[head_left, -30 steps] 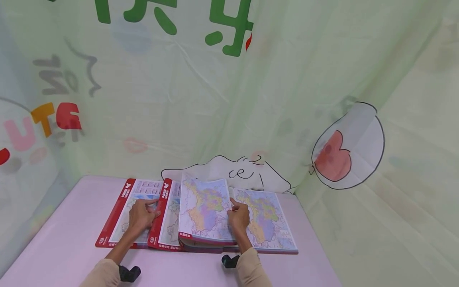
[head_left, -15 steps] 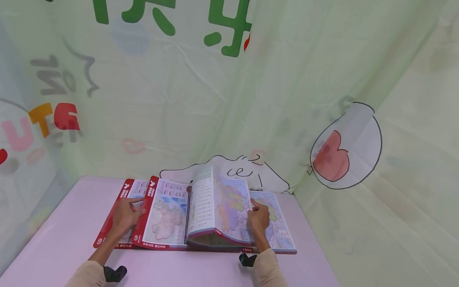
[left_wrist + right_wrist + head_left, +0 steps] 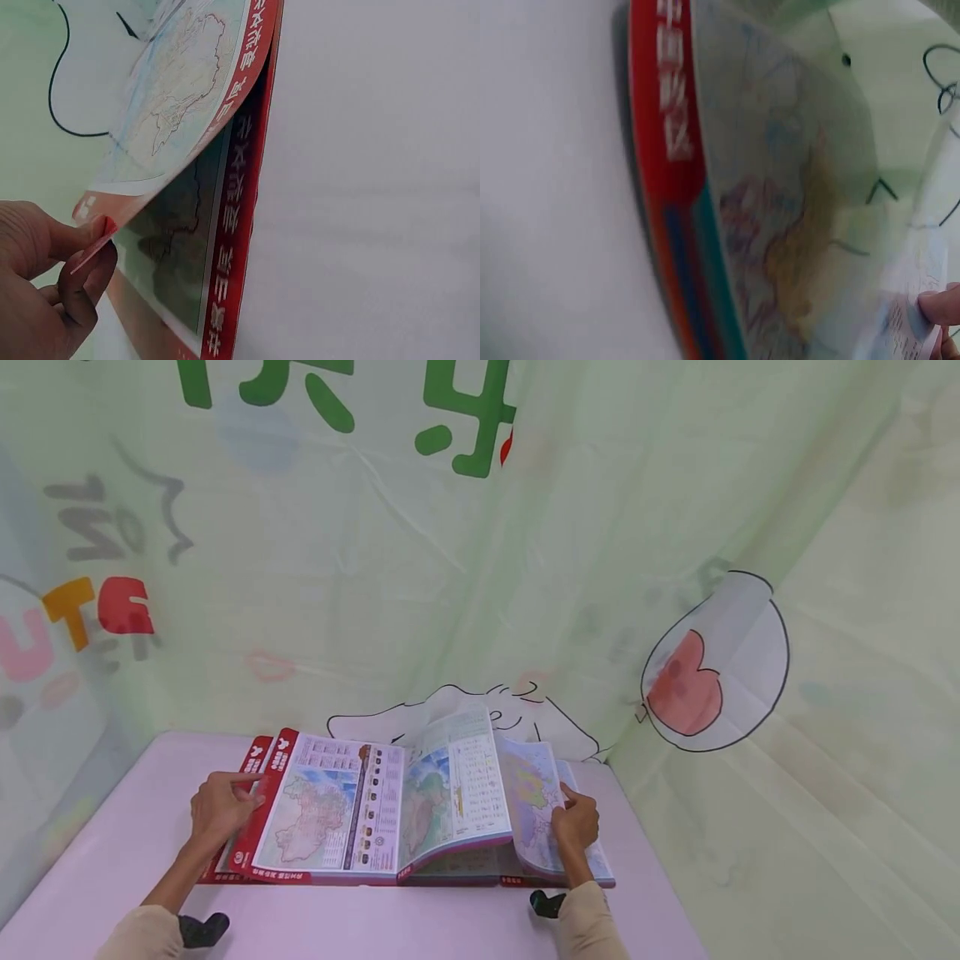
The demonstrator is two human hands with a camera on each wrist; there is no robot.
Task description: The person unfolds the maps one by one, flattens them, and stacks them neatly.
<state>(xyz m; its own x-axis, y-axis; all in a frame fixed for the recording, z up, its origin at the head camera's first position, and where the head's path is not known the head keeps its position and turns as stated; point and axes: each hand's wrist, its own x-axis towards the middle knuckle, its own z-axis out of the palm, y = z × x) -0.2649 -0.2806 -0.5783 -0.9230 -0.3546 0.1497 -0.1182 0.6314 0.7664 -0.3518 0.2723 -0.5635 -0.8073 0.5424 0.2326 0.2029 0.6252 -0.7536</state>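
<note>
A folding map (image 3: 315, 810) with a red border and Chinese lettering is spread partly open, its left panel showing an outlined map and a column of small pictures. My left hand (image 3: 217, 810) pinches its red left edge between thumb and fingers; the left wrist view shows that edge (image 3: 112, 210) lifted and curving up. At the other end, my right hand (image 3: 577, 818) pinches the edge of a coloured map panel. Between them a middle panel (image 3: 457, 785) bulges upward. The right wrist view catches only fingertips (image 3: 941, 307) on the paper, blurred.
Underneath lies a second red-bordered map (image 3: 217, 292), showing at the left and right ends. Both rest on a pale pink table (image 3: 390, 927). Behind it hangs a printed curtain (image 3: 300, 568) close to the table's back edge. A black device sits at each wrist.
My left hand has moved left and my right hand right, drawing the upper map wider. Its folded panels have come apart, and the picture column and a middle panel now show.
</note>
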